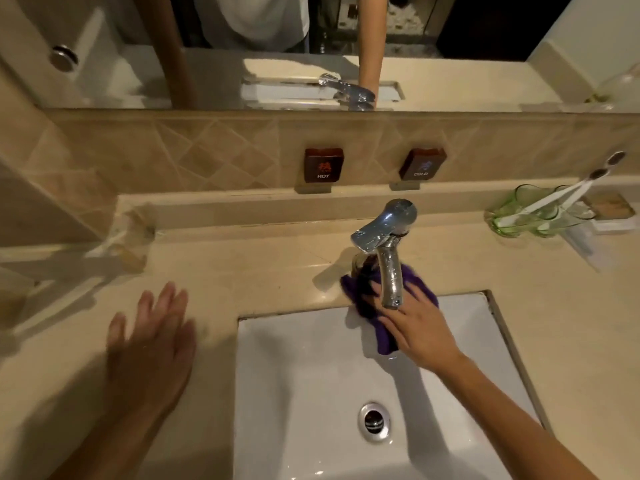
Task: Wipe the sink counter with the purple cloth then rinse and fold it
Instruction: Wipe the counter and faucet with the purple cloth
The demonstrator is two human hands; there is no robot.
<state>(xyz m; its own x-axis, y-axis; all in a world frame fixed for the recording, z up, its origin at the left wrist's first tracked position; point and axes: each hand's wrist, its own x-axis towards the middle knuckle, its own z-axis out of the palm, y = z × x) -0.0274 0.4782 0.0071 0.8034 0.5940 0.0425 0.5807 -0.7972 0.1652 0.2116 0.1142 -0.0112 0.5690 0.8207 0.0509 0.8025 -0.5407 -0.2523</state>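
beige counter | right hand presses purple cloth | mirror behind

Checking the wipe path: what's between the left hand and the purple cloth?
Head view: only bare counter and the sink's back-left corner lie between the left hand and the purple cloth; nothing stands there.

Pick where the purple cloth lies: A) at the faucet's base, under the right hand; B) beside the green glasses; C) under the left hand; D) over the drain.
A: the right hand presses the purple cloth down beside the faucet.
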